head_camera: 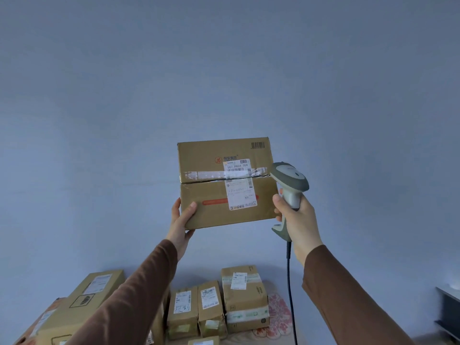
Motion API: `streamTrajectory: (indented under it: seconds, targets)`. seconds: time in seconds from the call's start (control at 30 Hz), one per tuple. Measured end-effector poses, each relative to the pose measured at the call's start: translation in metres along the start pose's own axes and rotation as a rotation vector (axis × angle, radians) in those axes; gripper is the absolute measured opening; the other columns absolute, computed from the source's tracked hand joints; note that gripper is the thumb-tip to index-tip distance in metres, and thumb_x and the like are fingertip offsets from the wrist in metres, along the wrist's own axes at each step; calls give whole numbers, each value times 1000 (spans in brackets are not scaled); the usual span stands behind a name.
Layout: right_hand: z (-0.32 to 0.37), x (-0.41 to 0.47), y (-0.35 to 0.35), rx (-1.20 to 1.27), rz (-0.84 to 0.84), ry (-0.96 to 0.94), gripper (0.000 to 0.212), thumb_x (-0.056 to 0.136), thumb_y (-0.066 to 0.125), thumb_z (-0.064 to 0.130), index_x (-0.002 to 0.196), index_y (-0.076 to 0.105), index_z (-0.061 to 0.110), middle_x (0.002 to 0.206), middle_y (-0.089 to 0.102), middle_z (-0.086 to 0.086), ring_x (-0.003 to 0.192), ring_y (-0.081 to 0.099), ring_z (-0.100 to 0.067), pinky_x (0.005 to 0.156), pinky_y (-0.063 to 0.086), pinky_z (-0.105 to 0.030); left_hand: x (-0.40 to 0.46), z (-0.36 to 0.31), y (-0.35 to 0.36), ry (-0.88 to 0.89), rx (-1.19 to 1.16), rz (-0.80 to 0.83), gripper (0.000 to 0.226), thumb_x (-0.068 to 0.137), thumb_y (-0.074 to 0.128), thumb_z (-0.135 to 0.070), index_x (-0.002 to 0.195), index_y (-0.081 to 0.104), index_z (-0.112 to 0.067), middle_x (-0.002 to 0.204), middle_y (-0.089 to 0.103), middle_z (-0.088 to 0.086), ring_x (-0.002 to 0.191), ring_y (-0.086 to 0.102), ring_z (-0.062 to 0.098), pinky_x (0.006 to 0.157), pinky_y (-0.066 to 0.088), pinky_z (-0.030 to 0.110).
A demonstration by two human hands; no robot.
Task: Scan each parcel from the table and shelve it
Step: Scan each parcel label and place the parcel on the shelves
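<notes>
Scanning is the step in hand: the left hand (179, 223) lifts a parcel (226, 183) high above the worktop (276, 317), fingers clamped on its lower left corner, while the right hand (297, 221) grips the scanner (290, 186) just beside its right edge; next, aim at the label (240, 184)

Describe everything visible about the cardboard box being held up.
The cardboard box is brown and flat, raised upright before the wall, its broad face toward the camera. Clear tape crosses a slightly gaping flap seam. A white shipping label sits right of centre, above a red stripe; a printed barcode marks the top right corner. The left hand grips its lower left corner.
</notes>
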State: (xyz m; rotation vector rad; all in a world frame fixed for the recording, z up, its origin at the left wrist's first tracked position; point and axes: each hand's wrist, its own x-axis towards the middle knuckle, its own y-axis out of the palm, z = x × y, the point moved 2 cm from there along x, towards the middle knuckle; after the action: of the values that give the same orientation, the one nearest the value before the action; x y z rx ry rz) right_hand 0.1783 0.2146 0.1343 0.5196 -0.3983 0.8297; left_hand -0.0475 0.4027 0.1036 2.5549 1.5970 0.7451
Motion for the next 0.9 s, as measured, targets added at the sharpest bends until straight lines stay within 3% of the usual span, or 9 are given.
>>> streamTrajectory:
  seconds: [0.13,0.23,0.37,0.53,0.6,0.7,0.8,0.9]
  targets:
    - [14,-12,28,-73,82,-75,13,98,70,32,106,68,22,71,67,9,55,60,-13,57,54,-26,4,-2,6,20,5,-11,85,78,74,-50,153,35,-41,146,56,-2,125,59,15,120,39,44]
    - [21,-18,42,-170,77,-131,24,97,69,39,115,65,23,70,64,6,49,56,-14,53,54,-34,7,-3,10,22,6,-16,87,78,74,-49,154,33,-40,145,57,-1,124,59,15,119,40,43]
    - [21,-22,47,-240,76,-165,24,97,69,40,114,62,24,74,63,-3,47,54,-13,52,56,-44,7,-1,13,22,6,-21,85,78,74,-49,153,35,-40,143,58,-2,123,60,15,117,41,42]
    - [12,-24,43,-289,70,-120,27,97,68,42,115,60,24,80,66,-8,53,56,-14,52,55,-36,6,4,12,12,6,-35,82,78,74,-51,151,37,-42,138,60,-3,121,61,16,105,48,37]
    - [9,-23,41,-304,74,-111,27,97,68,43,116,60,26,86,67,-5,63,58,-18,60,56,-36,6,6,12,2,7,-40,82,78,74,-52,151,37,-42,136,61,-3,120,61,17,98,50,34]
    - [7,-22,40,-297,80,-103,25,97,67,44,116,60,29,92,69,-3,72,60,-22,70,58,-42,6,11,10,-8,9,-43,81,79,74,-53,150,37,-41,135,61,-2,120,61,19,99,51,35]
    - [5,-23,39,-291,81,-89,23,96,67,44,113,59,30,89,69,-5,66,59,-20,66,59,-43,5,16,10,-17,11,-41,81,79,75,-53,150,37,-41,135,62,-2,120,62,19,102,51,36]
    - [4,-26,38,-295,78,-87,25,96,68,43,115,59,28,81,65,-3,58,57,-14,57,55,-34,3,18,9,-23,18,-39,82,79,75,-54,150,37,-42,134,62,-1,120,62,20,101,51,36]
